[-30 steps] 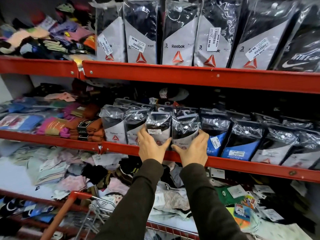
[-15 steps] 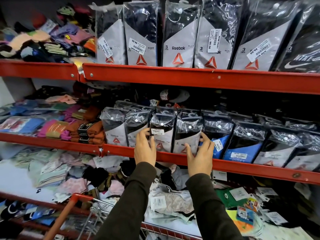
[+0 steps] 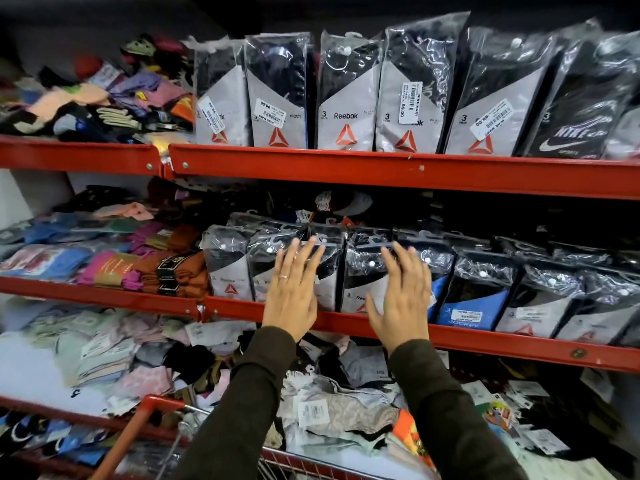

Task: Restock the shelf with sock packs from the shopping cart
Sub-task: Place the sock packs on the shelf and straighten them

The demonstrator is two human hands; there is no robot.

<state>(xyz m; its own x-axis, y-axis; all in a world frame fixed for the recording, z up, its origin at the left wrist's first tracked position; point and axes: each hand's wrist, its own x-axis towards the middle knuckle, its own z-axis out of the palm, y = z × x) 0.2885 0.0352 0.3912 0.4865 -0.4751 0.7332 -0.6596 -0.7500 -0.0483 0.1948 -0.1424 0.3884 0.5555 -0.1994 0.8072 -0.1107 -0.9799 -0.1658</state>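
Black-and-grey sock packs [image 3: 360, 275] in clear plastic stand in a row on the middle red shelf [image 3: 485, 337]. My left hand [image 3: 294, 289] lies flat, fingers spread, against the front of two packs. My right hand [image 3: 403, 296] is flat and spread too, over the pack to the right and the edge of a blue Jockey pack [image 3: 464, 306]. Neither hand holds anything. The red-framed shopping cart [image 3: 138, 420] sits at the bottom of the view below my forearms; its contents are mostly hidden.
The top red shelf [image 3: 381, 168] carries tall Reebok packs [image 3: 346, 109] and a Nike pack [image 3: 575, 133]. Loose coloured socks [image 3: 104, 98] pile up at the left of both shelves. The lower shelf holds a jumble of loose sock pairs [image 3: 329, 410].
My hands gripped the lower parts of two packs and set them upright on the shelf. They have since let go, opened flat and slid up the pack fronts.
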